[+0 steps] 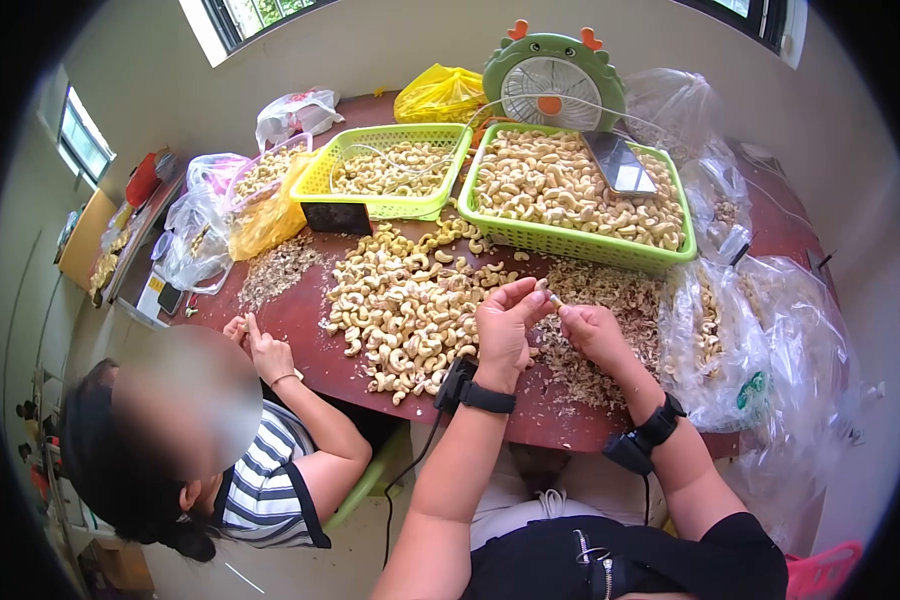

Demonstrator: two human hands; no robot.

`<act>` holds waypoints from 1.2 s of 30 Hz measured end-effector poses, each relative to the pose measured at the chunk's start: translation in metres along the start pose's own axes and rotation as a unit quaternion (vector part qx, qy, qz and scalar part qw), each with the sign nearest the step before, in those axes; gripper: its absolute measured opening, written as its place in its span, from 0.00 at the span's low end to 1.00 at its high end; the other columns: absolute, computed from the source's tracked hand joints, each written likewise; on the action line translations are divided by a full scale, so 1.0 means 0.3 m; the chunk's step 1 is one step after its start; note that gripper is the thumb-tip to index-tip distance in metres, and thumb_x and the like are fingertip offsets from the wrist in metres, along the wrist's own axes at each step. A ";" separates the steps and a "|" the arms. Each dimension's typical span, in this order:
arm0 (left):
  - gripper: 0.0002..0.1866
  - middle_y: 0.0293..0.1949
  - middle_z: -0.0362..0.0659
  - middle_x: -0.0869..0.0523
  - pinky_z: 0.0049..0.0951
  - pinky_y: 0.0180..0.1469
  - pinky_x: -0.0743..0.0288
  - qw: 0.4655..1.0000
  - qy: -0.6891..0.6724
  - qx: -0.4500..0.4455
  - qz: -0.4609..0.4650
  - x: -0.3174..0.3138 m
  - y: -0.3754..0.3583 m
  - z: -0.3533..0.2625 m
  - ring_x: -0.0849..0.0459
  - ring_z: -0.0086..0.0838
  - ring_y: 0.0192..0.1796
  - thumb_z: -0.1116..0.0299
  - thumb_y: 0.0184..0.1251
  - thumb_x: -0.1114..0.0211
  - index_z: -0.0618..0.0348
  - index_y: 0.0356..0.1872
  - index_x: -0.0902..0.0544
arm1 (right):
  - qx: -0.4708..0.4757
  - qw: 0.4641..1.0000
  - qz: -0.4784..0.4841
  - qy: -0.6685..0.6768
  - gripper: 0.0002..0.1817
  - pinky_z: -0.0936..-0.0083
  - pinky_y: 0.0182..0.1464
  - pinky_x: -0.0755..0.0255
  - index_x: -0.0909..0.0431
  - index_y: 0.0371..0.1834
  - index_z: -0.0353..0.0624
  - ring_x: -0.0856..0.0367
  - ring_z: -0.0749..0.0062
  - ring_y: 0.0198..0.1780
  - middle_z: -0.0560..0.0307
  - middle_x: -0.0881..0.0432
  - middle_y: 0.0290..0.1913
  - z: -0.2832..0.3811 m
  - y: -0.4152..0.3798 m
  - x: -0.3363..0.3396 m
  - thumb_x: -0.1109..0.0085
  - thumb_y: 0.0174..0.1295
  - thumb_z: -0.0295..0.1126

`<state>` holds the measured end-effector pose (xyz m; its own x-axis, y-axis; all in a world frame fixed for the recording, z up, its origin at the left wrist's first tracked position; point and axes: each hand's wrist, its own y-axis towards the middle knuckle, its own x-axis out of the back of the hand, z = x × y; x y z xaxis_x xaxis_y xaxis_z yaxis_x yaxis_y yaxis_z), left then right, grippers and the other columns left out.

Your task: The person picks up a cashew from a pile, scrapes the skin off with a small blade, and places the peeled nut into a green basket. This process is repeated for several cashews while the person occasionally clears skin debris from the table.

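My left hand is raised over the table edge, thumb and forefinger pinching a cashew nut. Close beside it, my right hand has its fingertips pressed together at the nut; a small pale thing shows there, too small to name. Below and left of my hands spreads a heap of cashew nuts. Under my right hand lies a pile of brown skin flakes. Both my wrists wear black bands with small devices.
A green basket full of cashews carries a phone. Left of it stands a yellow-green basket. Behind is a green fan. Clear plastic bags lie at right. Another person sits at left, hands raised.
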<state>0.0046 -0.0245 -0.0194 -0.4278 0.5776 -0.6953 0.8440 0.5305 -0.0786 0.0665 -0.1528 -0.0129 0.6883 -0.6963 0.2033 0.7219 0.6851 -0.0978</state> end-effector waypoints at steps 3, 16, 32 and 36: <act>0.10 0.34 0.48 0.20 0.26 0.37 0.20 0.999 -0.029 0.023 0.015 -0.003 -0.004 -0.005 0.19 0.31 0.37 0.82 0.54 0.42 0.70 0.39 0.26 | 0.002 1.000 -0.004 -0.003 0.21 0.83 0.18 0.47 0.32 0.14 0.42 0.43 0.87 0.17 0.70 0.37 0.12 0.003 -0.003 -0.002 0.54 0.61 0.42; 0.03 0.33 0.51 0.21 0.34 0.42 0.20 0.998 -0.037 0.048 0.033 -0.002 -0.005 -0.002 0.19 0.37 0.38 0.82 0.54 0.44 0.66 0.30 0.27 | 0.065 0.994 -0.034 -0.077 0.22 0.80 0.19 0.43 0.27 0.18 0.36 0.38 0.85 0.17 0.64 0.33 0.12 -0.021 0.009 0.011 0.51 0.58 0.45; 0.06 0.32 0.48 0.22 0.28 0.38 0.20 0.998 -0.040 0.043 -0.010 -0.013 -0.010 0.009 0.19 0.34 0.37 0.81 0.55 0.44 0.67 0.34 0.29 | 0.062 0.991 -0.072 -0.089 0.20 0.76 0.21 0.39 0.27 0.20 0.35 0.35 0.79 0.17 0.56 0.31 0.13 -0.010 0.004 0.011 0.52 0.58 0.43; 0.09 0.32 0.46 0.21 0.28 0.38 0.20 0.998 -0.021 0.056 0.002 -0.031 -0.021 -0.012 0.19 0.31 0.36 0.79 0.57 0.45 0.68 0.39 0.28 | 0.075 0.989 -0.045 -0.119 0.20 0.76 0.22 0.38 0.26 0.20 0.36 0.34 0.77 0.17 0.55 0.30 0.14 -0.017 0.006 0.011 0.52 0.58 0.44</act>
<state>0.0021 -0.0309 -0.0099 -0.4116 0.5520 -0.7252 0.8779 0.4538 -0.1529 0.0705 -0.1548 -0.0173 0.5726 -0.6982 0.4297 0.7485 0.6591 0.0735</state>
